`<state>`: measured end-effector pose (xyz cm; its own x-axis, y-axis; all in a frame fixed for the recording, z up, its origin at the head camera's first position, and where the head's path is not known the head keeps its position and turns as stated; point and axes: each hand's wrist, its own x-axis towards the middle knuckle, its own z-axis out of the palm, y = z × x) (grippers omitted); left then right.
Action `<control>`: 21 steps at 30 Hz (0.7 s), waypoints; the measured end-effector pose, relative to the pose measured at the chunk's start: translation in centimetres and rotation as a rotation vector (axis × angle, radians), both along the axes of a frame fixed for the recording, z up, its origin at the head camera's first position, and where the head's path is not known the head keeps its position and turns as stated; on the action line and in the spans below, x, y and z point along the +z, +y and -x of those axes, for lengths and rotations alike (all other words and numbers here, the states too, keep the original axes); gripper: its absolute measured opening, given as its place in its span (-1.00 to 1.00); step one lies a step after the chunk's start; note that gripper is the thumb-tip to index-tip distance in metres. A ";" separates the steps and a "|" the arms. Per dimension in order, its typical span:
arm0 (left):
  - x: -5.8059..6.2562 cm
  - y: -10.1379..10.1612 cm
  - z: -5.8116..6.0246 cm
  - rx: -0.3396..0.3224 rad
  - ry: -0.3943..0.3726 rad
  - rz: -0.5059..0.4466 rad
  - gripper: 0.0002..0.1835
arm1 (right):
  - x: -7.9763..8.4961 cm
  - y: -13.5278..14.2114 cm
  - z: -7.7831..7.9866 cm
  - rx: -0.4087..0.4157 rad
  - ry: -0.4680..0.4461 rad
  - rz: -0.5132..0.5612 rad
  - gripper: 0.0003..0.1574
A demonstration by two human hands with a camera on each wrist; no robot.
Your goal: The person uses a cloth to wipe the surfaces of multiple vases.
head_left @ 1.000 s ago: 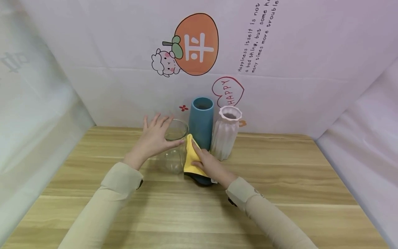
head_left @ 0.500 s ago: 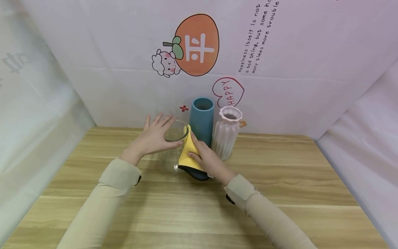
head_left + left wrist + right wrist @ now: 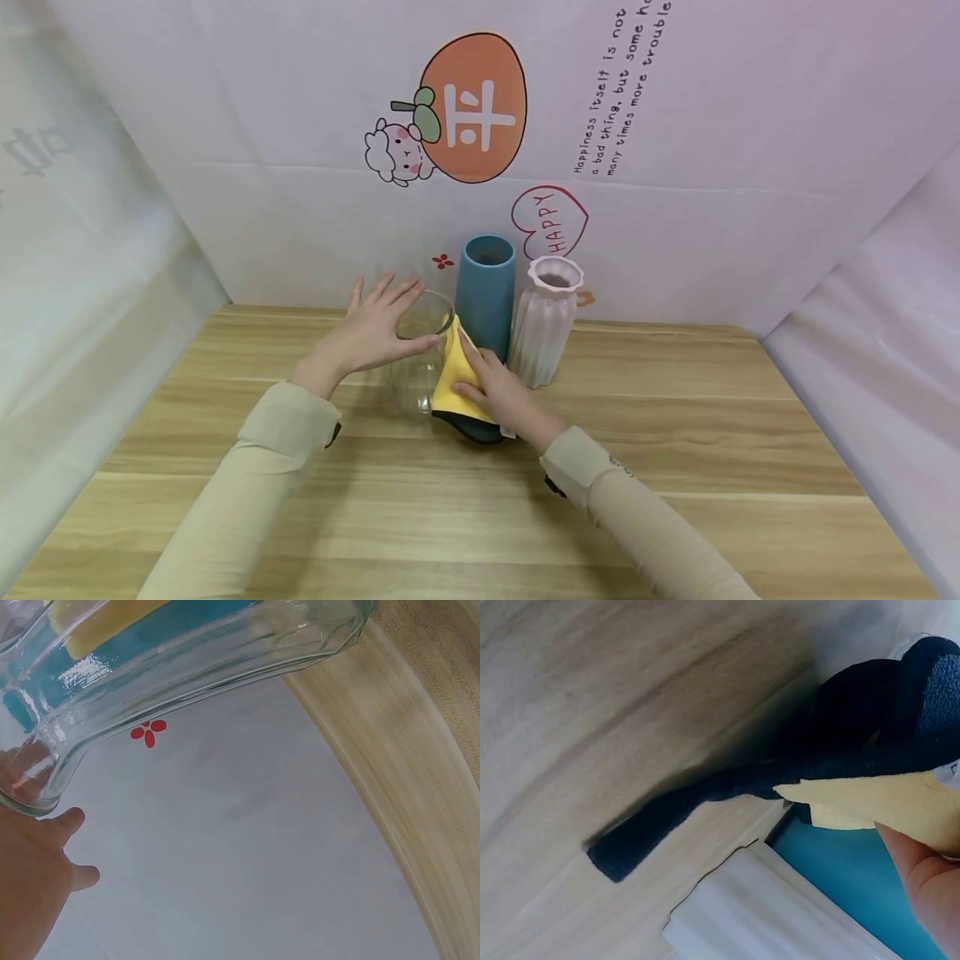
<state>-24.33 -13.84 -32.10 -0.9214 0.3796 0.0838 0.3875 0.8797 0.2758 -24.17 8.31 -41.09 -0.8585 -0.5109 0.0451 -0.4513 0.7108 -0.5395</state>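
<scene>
A clear glass vase (image 3: 416, 383) stands upright on the wooden table; its neck and wall also fill the top of the left wrist view. My left hand (image 3: 367, 333) holds it by the rim, thumb on the near side and fingers spread over the far side. In my right hand (image 3: 510, 400) is a yellow cleaning cloth (image 3: 459, 379) with a dark underside, lying against the vase's right wall. The right wrist view shows the cloth's dark edge (image 3: 652, 832) hanging toward the table and my thumb on its yellow face. Part of the cloth is hidden under my fingers.
Just behind the cloth stands a tall blue vase (image 3: 486, 292). Right of it is a ribbed pink-and-white vase (image 3: 545, 329), close to my right hand. A printed white backdrop (image 3: 300, 233) hangs behind the table (image 3: 420, 517).
My right hand moves the cloth up and left along the glass vase's side, then back down a little. The left hand has shifted slightly and stays at the rim.
</scene>
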 end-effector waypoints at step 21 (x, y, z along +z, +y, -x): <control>0.7 -0.5 0.0 0.093 0.169 -0.122 -0.35 | -0.9 2.6 -0.1 0.097 0.255 0.086 -0.12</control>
